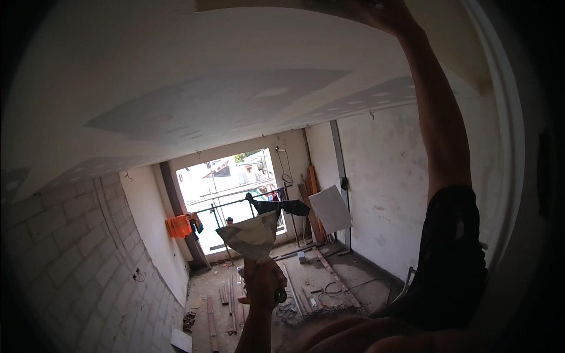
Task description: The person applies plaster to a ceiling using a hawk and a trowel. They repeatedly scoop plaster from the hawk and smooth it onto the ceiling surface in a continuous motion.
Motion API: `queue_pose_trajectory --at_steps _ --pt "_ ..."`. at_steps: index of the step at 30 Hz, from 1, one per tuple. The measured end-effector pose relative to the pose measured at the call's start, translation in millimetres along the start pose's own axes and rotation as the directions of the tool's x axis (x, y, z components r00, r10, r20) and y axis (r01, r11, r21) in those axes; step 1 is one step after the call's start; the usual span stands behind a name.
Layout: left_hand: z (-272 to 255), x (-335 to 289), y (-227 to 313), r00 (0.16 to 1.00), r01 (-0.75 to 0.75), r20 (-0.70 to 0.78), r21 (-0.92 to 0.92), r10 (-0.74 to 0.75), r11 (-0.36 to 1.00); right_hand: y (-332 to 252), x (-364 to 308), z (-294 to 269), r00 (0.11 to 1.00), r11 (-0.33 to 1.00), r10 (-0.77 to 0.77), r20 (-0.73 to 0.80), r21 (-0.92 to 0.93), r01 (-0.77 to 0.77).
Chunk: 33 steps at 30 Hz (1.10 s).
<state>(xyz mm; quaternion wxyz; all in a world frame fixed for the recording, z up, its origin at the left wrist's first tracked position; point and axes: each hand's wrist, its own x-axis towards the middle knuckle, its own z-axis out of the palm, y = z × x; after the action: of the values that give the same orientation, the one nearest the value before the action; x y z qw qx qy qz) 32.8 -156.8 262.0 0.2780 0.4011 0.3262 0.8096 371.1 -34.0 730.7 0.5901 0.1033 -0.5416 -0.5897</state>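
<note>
My left hand point(263, 285) is wrapped round the handle of a wide putty knife point(253, 235), low in the middle of the view. Its flared blade points up and carries pale, smeared filler. My right arm reaches high on the right, with my right hand point(379, 13) up against the ceiling point(223, 59) and partly cut off by the top edge. Its fingers look closed in shadow beside a tan strip; what they hold cannot be made out. Grey smoothed patches point(218, 109) and lighter dabs run across the ceiling.
Far below lies a floor strewn with planks point(335, 276), metal lengths and cable. A bare block wall point(70, 241) rises on the left. Ahead, clothes point(178, 226) hang on a rail across a bright window opening point(229, 176). A pale board point(331, 209) leans near the right wall point(382, 170).
</note>
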Motion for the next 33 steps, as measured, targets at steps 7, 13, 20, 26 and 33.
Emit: queue_pose_trajectory --at_steps 7,13,20,26,33 --pt "-0.3 3.4 -5.6 0.999 0.037 0.019 -0.03 -0.037 0.999 -42.6 33.2 5.7 0.991 0.999 -0.038 -0.126 0.004 0.039" --pt "-2.7 3.9 -7.4 0.998 0.03 0.047 -0.013 -0.029 0.999 -70.7 80.9 29.7 0.999 1.0 -0.006 -0.053 -0.009 0.006" --pt "4.0 2.3 -4.6 0.999 0.032 0.039 -0.021 -0.031 0.999 -73.2 98.7 42.9 0.998 1.0 0.008 -0.06 0.029 -0.006" --pt "2.6 2.8 -7.4 0.999 0.033 0.037 -0.027 -0.032 0.999 -69.5 101.0 52.3 0.999 1.0 -0.008 -0.045 0.013 0.009" --pt "2.6 1.7 -5.3 0.998 0.022 0.053 -0.021 -0.021 1.0 -69.0 106.3 50.7 1.0 1.0 -0.006 -0.031 -0.005 0.006"
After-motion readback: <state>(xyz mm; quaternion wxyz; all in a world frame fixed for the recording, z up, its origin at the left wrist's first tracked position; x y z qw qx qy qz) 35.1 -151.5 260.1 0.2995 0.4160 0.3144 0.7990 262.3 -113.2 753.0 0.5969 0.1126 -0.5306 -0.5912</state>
